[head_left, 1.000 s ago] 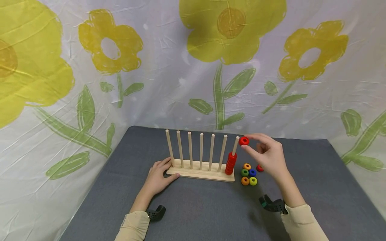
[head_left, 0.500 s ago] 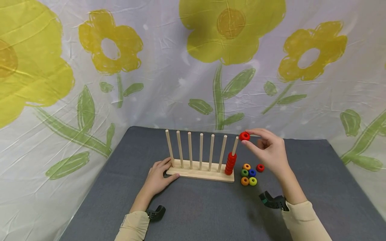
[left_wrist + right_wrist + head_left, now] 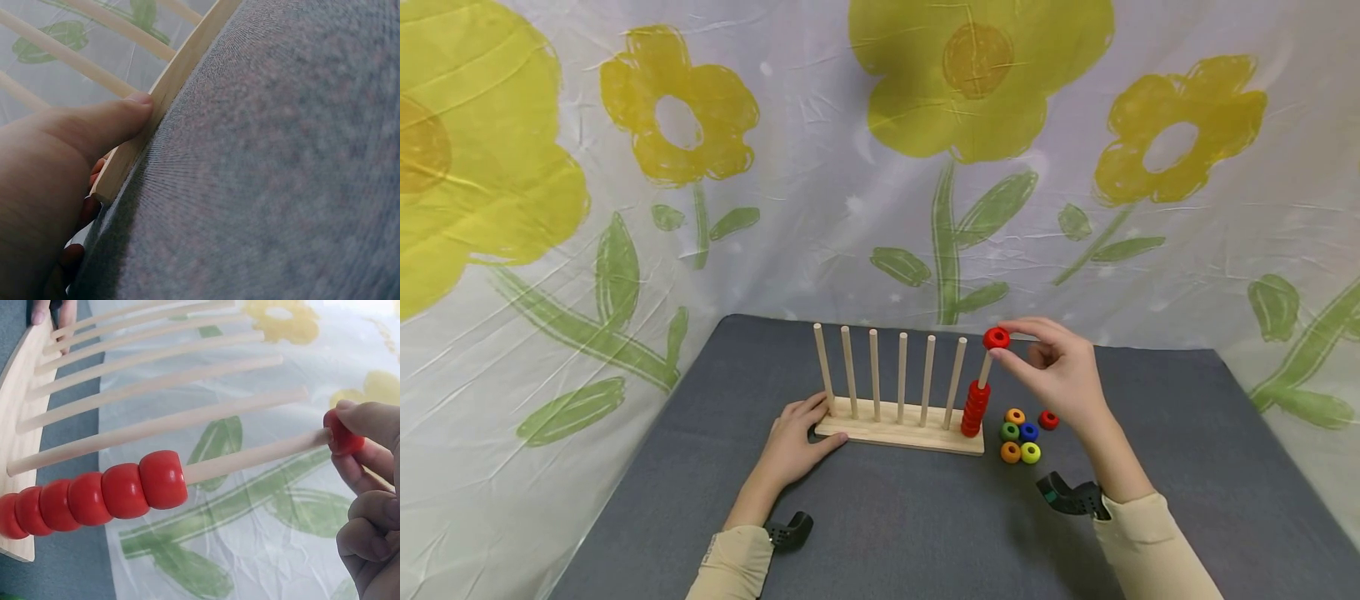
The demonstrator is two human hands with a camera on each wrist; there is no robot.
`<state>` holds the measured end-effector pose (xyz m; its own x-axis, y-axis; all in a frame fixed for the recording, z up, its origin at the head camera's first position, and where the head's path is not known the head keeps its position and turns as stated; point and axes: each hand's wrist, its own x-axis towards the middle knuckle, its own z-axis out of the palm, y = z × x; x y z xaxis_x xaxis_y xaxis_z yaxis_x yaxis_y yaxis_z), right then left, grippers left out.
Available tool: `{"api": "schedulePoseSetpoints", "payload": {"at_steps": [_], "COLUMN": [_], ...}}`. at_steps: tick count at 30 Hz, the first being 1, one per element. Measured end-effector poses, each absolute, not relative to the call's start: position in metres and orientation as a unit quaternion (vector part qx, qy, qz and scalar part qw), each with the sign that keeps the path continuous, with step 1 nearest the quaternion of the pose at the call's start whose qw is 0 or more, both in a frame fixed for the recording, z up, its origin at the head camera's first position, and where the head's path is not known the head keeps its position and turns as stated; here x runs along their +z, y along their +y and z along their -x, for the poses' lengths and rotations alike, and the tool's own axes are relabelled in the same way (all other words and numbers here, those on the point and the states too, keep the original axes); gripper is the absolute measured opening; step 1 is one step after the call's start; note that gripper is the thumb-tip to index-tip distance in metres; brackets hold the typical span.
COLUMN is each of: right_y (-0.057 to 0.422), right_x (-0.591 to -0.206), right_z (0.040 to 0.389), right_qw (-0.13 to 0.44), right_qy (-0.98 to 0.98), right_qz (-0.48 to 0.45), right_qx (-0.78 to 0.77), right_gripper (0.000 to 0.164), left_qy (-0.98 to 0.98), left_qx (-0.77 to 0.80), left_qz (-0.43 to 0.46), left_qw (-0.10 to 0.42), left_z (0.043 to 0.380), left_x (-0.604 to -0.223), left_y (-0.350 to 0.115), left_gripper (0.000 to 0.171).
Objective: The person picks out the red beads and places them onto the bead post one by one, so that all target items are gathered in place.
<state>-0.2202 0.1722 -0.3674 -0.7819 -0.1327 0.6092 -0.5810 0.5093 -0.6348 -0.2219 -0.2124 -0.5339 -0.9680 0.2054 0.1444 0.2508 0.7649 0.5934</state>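
A wooden peg stand (image 3: 895, 432) with several upright pegs stands on the dark cloth. My left hand (image 3: 792, 443) holds its left end, thumb on the front edge and fingers round behind. On the rightmost peg sits a stack of red beads (image 3: 125, 490). Between thumb and fingertips, my right hand (image 3: 1063, 371) pinches another red bead (image 3: 997, 338) at the top of that peg. In the right wrist view, the peg's tip meets the hole of this bead (image 3: 342, 432). The other pegs (image 3: 902, 375) are bare.
Right of the stand lie several loose beads: orange (image 3: 1011, 452), yellow (image 3: 1031, 452), green (image 3: 1010, 432), blue (image 3: 1028, 432), a lighter orange one (image 3: 1015, 416) and a red one (image 3: 1048, 420). A flowered cloth backdrop (image 3: 820, 208) hangs behind the table (image 3: 880, 525).
My right hand has carried the red bead slightly left, from beside the rightmost peg to over its tip. My left hand has stayed on the stand.
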Motion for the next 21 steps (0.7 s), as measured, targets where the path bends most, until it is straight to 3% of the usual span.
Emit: {"api": "schedulePoseSetpoints", "payload": {"at_steps": [21], "right_y": [0.1704], "right_x": [-0.3697], "right_z": [0.2204], "right_qw": [0.238], "right_qy": [-0.842], "right_qz": [-0.205], "right_qx": [0.438], "right_gripper": [0.031], "left_qy": [-0.939], "left_qx": [-0.320], "left_qz": [0.118], "left_qw": [0.041], "left_z": [0.2222], "left_x": [-0.5340], "left_y": [-0.2116], "left_gripper": [0.073]}}
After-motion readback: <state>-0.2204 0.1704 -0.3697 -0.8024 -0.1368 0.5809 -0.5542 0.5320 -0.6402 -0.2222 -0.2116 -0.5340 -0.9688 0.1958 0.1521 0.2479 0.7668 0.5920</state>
